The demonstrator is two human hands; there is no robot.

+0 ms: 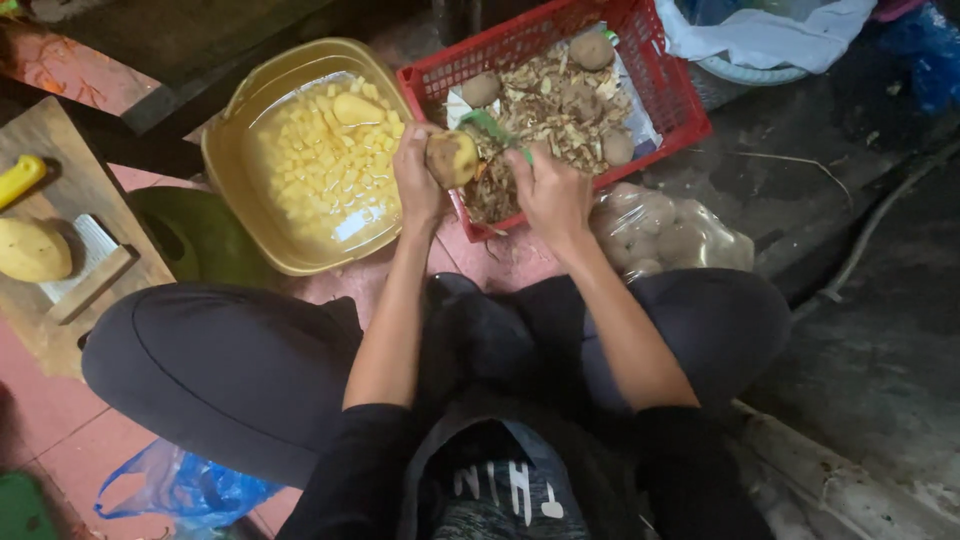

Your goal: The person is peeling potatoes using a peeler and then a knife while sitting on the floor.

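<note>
My left hand (pixel 416 178) grips a partly peeled potato (pixel 452 158) over the near edge of a red plastic basket (pixel 672 105). My right hand (pixel 548 190) holds a green-handled peeler (pixel 489 128) against the potato. The basket holds a heap of potato peels (pixel 545 110) and several unpeeled potatoes (pixel 592 48). To the left stands a yellow basin (pixel 222 160) of water with diced potato pieces (pixel 325 165) and a whole peeled potato (pixel 357 107).
A clear bag of potatoes (pixel 660 232) lies by my right knee. A wooden board (pixel 60 200) at left carries a peeled potato (pixel 32 250), a cleaver and a yellow handle (pixel 20 178). A blue bag (pixel 185 490) lies near my left leg. A white bag (pixel 770 35) sits at the top right.
</note>
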